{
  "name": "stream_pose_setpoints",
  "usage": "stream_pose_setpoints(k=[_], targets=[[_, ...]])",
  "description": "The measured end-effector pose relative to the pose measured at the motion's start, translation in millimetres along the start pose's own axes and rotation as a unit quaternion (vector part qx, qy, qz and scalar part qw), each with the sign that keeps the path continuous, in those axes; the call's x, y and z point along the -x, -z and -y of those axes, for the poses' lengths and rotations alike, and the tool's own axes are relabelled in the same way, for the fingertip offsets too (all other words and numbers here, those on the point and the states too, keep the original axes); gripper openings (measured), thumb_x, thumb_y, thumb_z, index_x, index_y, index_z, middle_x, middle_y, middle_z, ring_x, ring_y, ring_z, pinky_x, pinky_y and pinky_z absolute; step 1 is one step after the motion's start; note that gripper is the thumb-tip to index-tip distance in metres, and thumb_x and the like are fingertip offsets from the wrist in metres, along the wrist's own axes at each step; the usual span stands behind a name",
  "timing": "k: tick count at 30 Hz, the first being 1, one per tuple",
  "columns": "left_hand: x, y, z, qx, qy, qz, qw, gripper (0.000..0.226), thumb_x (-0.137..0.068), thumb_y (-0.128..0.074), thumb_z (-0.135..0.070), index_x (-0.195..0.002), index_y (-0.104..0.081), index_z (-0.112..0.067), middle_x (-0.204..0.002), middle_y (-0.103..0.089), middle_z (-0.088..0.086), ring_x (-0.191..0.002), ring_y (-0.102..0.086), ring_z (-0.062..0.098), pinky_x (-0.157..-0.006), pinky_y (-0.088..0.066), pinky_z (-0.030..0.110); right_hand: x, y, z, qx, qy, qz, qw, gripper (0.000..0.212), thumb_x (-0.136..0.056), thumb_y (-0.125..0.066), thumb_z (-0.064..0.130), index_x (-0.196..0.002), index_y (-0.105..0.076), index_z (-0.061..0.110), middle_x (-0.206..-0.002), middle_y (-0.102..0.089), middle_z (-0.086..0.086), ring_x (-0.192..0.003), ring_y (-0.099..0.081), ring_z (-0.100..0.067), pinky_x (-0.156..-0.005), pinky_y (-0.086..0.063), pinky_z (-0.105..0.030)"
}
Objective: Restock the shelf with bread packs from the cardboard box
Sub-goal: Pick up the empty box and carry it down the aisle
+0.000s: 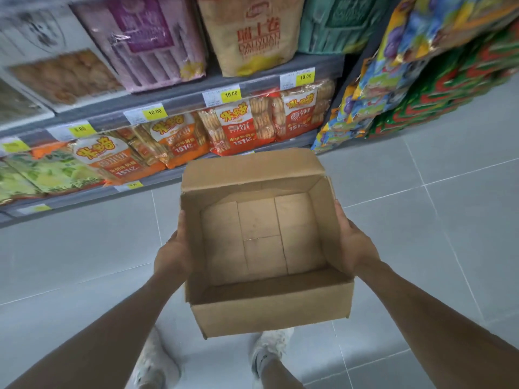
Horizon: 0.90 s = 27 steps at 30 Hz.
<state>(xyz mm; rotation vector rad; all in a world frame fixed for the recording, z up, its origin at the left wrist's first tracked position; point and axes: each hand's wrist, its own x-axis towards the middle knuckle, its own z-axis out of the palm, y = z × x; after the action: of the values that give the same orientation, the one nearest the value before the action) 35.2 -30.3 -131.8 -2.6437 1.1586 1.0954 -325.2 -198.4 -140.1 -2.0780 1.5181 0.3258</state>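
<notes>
2 white shoes [157, 366] stand on the grey tiled floor [421, 220], directly below the grip. The left hand [171, 254] and the right hand [354, 245] hold the brown corrugated cardboard box [269, 313] between them, clear of the floor. Each palm presses against 1 outer side wall with the thumb lying along that wall near the rim; the remaining fingers are hidden behind the box. The box is open at the top, tilted slightly, and its interior shows the bare bottom flaps.

Beyond the grip stands the grey metal shelf [179, 99], which carries yellow price tags [231, 94] reading 10.00. The lower tier, just ahead of the box, holds orange-and-red snack packs [238, 130]. The tier above holds a purple pack [140, 37] and a tan pack [247, 35]. Right of the grip, farther back, hang multicoloured foil bags [421, 80].
</notes>
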Motion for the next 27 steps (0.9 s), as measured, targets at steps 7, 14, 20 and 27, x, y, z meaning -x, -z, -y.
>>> stream_pose_setpoints(k=[7, 14, 20, 27], targets=[[108, 135, -11, -0.018, -0.039, 0.002, 0.999, 0.105, -0.079, -0.046, -0.042, -0.148, 0.033, -0.048, -0.14, -0.057, 0.017, -0.108, -0.065, 0.044, -0.09, -0.055, 0.048, 103, 127, 67, -0.036, -0.012, 0.0, 0.999, 0.118, -0.08, -0.06, 0.005, -0.149, 0.022, 0.053, -0.139, -0.055, -0.009, -0.101, -0.064, -0.039, -0.083, -0.055, -0.047], [195, 256, 10, -0.019, -0.038, -0.072, 0.997, 0.104, -0.087, -0.053, -0.018, -0.157, 0.019, -0.042, -0.1, -0.062, 0.009, -0.081, -0.06, 0.033, -0.071, -0.052, 0.042, 181, 228, 147, -0.047, 0.02, -0.037, 0.998, 0.121, -0.077, -0.058, 0.0, -0.146, 0.02, 0.061, -0.138, -0.058, -0.007, -0.101, -0.064, -0.039, -0.073, -0.048, -0.041], [235, 333, 69, 0.01, -0.014, -0.156, 0.988, 0.1, -0.092, -0.047, -0.01, -0.156, 0.021, -0.044, -0.088, -0.059, 0.009, -0.066, -0.054, 0.03, -0.057, -0.042, 0.037, 214, 281, 248, -0.072, 0.099, -0.075, 0.99, 0.12, -0.074, -0.058, -0.002, -0.149, 0.013, 0.059, -0.117, -0.067, -0.012, -0.095, -0.067, -0.041, -0.074, -0.053, -0.047], [293, 391, 154, 0.028, 0.071, -0.216, 0.973, 0.096, -0.095, -0.049, -0.014, -0.157, 0.017, -0.044, -0.076, -0.047, 0.002, -0.067, -0.056, 0.027, -0.056, -0.047, 0.037, 216, 311, 362, -0.042, 0.207, -0.026, 0.977, 0.121, -0.076, -0.059, -0.004, -0.148, 0.013, 0.061, -0.107, -0.069, -0.01, -0.075, -0.069, -0.026, -0.064, -0.052, -0.037]])
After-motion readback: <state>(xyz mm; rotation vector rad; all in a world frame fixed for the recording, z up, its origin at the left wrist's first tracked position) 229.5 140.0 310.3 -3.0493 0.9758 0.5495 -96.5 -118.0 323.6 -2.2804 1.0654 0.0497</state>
